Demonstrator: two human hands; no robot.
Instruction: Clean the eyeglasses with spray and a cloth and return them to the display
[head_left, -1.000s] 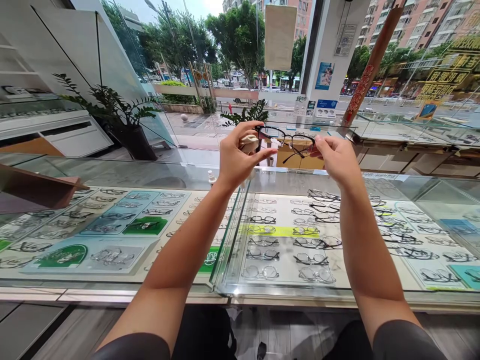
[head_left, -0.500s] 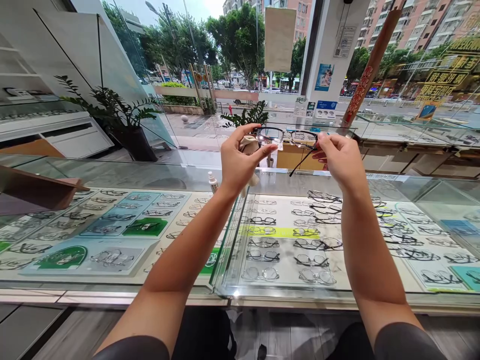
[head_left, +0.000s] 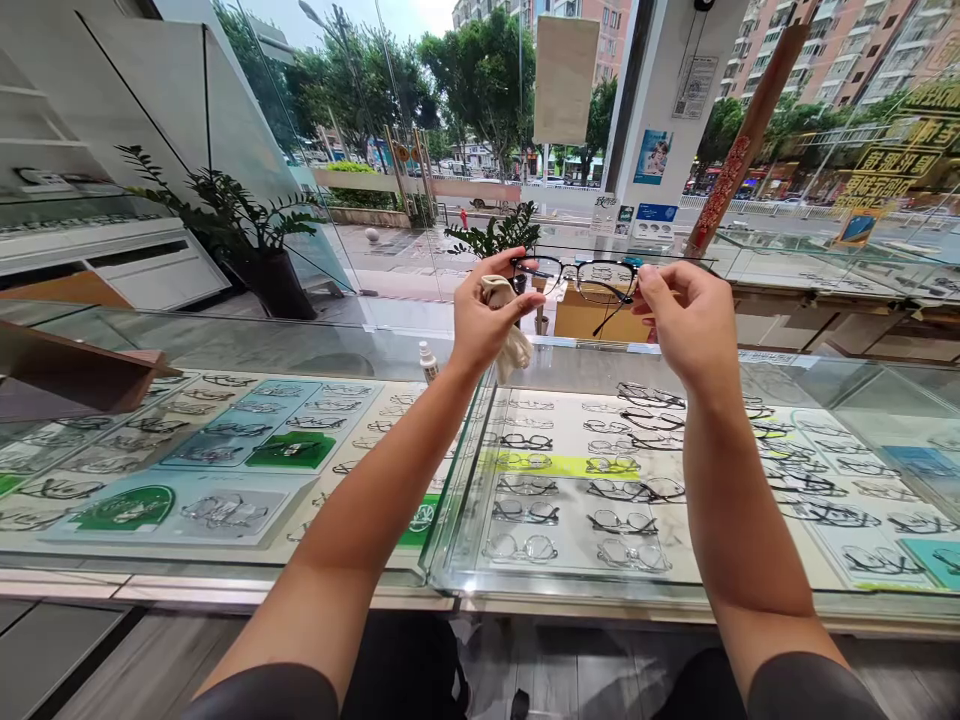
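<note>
I hold a pair of black-framed glasses [head_left: 592, 278] up in front of me, above the glass display counter [head_left: 525, 590]. My left hand [head_left: 491, 320] pinches the left end of the frame and also clutches a beige cleaning cloth [head_left: 510, 340], which hangs below the palm. My right hand [head_left: 686, 320] is closed on the right end of the frame, where one temple arm hangs down folded. Both lenses face me, level.
Inside the counter lie several rows of glasses on display mats [head_left: 570, 465]. A small white bottle [head_left: 427, 362] stands on the counter top. A potted plant [head_left: 247, 250] stands at the left by the window; a brown stand [head_left: 82, 370] juts in at far left.
Both hands have shifted slightly right and up with the glasses, which have levelled out. The cloth now hangs lower from my left hand.
</note>
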